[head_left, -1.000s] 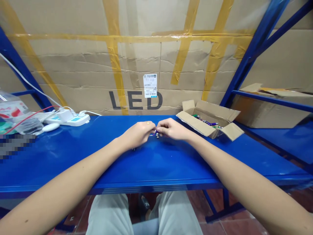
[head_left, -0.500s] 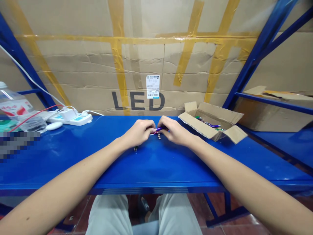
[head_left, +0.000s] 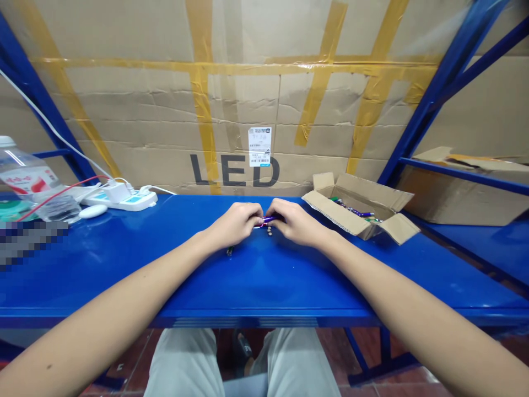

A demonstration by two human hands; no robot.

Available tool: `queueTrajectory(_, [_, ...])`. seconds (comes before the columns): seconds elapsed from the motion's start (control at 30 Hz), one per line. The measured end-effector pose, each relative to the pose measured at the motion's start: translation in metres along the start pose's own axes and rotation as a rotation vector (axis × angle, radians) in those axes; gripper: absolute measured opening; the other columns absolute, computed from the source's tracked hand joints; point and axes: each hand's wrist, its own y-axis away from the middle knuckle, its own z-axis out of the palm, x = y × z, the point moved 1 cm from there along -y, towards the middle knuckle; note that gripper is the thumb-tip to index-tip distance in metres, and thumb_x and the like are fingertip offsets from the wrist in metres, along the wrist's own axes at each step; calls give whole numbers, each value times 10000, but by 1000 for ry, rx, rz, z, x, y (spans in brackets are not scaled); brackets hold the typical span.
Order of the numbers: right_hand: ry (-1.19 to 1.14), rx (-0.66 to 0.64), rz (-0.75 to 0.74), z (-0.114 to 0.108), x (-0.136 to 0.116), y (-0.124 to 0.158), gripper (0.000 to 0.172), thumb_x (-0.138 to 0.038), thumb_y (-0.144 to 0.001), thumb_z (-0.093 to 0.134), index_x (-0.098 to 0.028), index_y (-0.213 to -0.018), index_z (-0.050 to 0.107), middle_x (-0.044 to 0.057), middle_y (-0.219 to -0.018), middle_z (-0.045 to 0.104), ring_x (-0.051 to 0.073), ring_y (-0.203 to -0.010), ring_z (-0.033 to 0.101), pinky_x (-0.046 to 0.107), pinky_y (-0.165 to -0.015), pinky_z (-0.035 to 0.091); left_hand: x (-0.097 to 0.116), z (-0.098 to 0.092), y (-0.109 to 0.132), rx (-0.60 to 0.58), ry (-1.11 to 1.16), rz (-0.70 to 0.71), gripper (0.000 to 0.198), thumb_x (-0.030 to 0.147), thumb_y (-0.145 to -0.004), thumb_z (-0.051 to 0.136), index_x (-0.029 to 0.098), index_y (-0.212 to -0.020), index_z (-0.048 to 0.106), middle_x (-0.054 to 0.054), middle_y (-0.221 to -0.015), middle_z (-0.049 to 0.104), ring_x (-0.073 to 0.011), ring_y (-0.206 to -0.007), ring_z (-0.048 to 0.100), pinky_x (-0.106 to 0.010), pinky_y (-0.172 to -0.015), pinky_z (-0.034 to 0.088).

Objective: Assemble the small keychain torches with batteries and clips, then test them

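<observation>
A slim, shiny purple pen-like stick (head_left: 269, 219) spans the gap between my hands, just above the blue table (head_left: 256, 286). My left hand (head_left: 239, 223) pinches its left end between thumb and fingers. From the other side, my right hand (head_left: 291, 221) grips the right end, its fingers curled and covering that part. A thin pale piece with a pinkish edge (head_left: 259, 225) shows beside the left fingertips. Below the right fingers is a short row of small brown and dark pieces (head_left: 270, 231). Partly behind my left wrist lies a small dark object (head_left: 230, 251), too small to name.
To the right stands an open cardboard box (head_left: 345, 218) holding purple and green sticks (head_left: 366, 214). A white power strip (head_left: 132, 200) with plugs and cables, and a plastic bottle (head_left: 33, 182), are at the left. A large taped carton (head_left: 157, 127) rises behind the table.
Both hands stay at nearly the same spot with the purple stick between them. The view has shifted very slightly; nothing is let go or picked up.
</observation>
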Motion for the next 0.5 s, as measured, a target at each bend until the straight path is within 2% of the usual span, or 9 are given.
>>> queueTrajectory(0.23, [9,11,-18,-5,3,0,115,-81,-867,566,-189,-867,608,48,-869,636,185,-817,590,326,-760,463,1,2,0,-12,59,-80,105,157,-884,548,176,-804,614,4,-740,652,-138,-689,581,-261,-689,427])
queueTrajectory(0.5, [-172,100,114,-9,7,-2,67,-145,-808,655,-199,-844,672,36,-881,645,181,-834,628,341,-785,506,1,4,1,-5,298,-248,66,201,-860,575,172,-803,591,30,-640,612,-128,-595,595,-250,-608,443])
